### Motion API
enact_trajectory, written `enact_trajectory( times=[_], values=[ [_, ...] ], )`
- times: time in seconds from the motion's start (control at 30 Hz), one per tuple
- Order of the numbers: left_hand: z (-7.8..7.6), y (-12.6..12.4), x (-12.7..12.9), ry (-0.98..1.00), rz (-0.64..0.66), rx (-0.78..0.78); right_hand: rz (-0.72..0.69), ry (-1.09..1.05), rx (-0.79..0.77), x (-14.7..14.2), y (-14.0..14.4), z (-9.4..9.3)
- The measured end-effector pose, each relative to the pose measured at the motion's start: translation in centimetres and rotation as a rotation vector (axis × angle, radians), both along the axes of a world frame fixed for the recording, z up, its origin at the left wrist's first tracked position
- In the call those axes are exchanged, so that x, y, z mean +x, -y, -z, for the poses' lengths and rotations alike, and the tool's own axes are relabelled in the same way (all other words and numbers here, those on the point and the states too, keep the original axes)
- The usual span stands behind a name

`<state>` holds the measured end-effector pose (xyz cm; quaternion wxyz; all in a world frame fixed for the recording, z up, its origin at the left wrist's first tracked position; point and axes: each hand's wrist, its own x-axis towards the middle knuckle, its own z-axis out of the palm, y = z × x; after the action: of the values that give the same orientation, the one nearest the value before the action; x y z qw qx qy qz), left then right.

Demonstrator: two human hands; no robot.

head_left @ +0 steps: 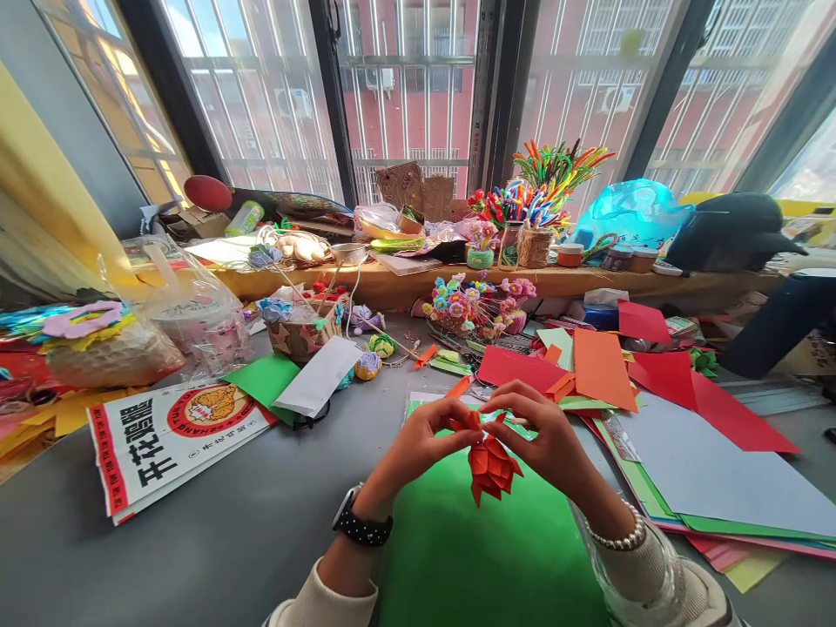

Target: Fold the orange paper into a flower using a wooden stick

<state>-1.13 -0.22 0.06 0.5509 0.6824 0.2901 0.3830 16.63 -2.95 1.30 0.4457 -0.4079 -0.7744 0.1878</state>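
A red folded-paper flower [495,470] hangs with its pointed petals downward between my two hands. My left hand [432,441] pinches its upper end between thumb and fingertips. From the other side, my right hand [547,437] has its thumb and fingers closed on the same end. A small white bit shows where the fingertips meet; I cannot make out what it is. Beneath them lies a glossy green sheet [483,566] on the grey table [215,557].
Stacked coloured paper [738,470] and an orange sheet [604,369] lie to the right. A printed paper bag [183,444] and a white folded paper [318,376] are at left. Behind stand a bunch of small craft flowers [480,305] and a cluttered wooden sill [392,284].
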Motion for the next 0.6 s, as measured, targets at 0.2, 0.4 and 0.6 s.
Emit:
enact_trajectory(
  times=[0.2, 0.4, 0.6],
  values=[
    [0.34, -0.05, 0.16, 0.05, 0.087, -0.127, -0.082, -0.003, -0.171, 0.24, -0.23, 0.04],
    [0.06, 0.15, 0.18, 0.034, 0.066, -0.097, -0.091, -0.019, -0.254, 0.27, -0.5, 0.25],
    [-0.28, 0.75, 0.27, 0.014, 0.078, -0.019, -0.135, 0.023, -0.32, 0.48, -0.15, -0.06]
  ],
)
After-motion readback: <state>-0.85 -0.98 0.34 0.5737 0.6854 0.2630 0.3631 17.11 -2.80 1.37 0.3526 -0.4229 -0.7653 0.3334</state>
